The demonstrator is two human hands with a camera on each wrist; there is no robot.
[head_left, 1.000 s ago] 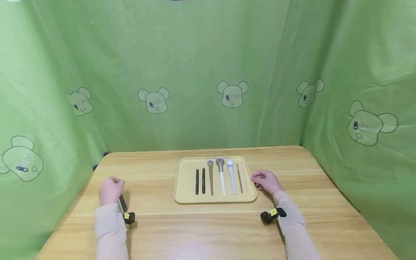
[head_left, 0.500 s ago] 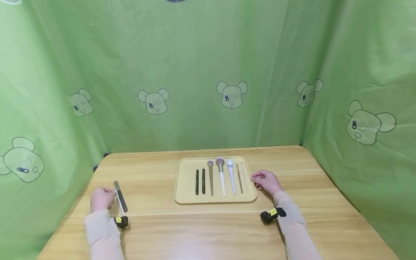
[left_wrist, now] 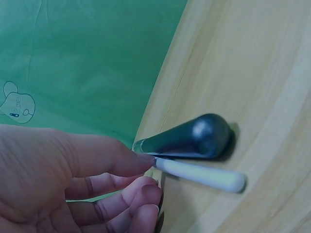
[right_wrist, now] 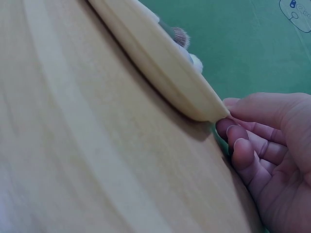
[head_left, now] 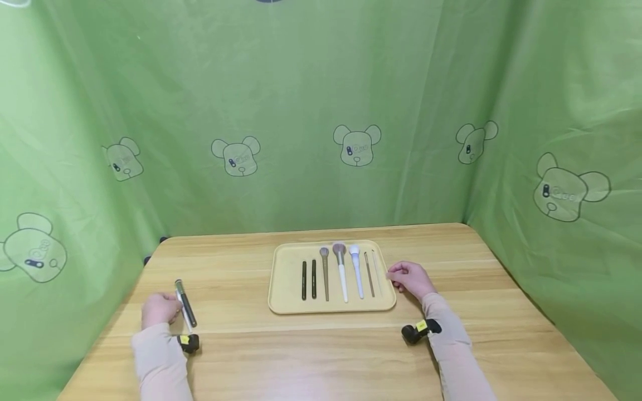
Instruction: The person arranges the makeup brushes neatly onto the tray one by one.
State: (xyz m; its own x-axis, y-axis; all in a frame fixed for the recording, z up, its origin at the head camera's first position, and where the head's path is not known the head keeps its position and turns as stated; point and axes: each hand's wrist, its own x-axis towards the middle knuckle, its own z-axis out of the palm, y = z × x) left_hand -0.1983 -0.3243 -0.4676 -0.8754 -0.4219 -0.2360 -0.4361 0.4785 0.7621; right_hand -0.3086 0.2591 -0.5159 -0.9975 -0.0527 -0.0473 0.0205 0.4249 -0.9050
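At the table's left, my left hand (head_left: 161,309) pinches a slim white-handled brush (left_wrist: 204,174) between thumb and fingers; its far end is hidden by the thumb. Right beside it lies a thicker dark-handled brush (head_left: 186,303), whose rounded black end (left_wrist: 206,136) faces the wrist camera. My right hand (head_left: 412,278) holds the right rim of a beige tray (head_left: 285,278). In the right wrist view, thumb and curled fingers grip the tray's edge (right_wrist: 170,82) near its corner.
On the tray lie two short black sticks (head_left: 309,280), three larger makeup brushes (head_left: 343,273) and two thin ones (head_left: 371,275), side by side. Wooden tabletop (head_left: 301,356) surrounds the tray. A green curtain (head_left: 301,111) with bear prints stands behind and on both sides.
My left hand has moved left and toward me, uncovering the dark-handled brush, then slightly right to the white-handled brush. My right hand and the tray have stayed put.
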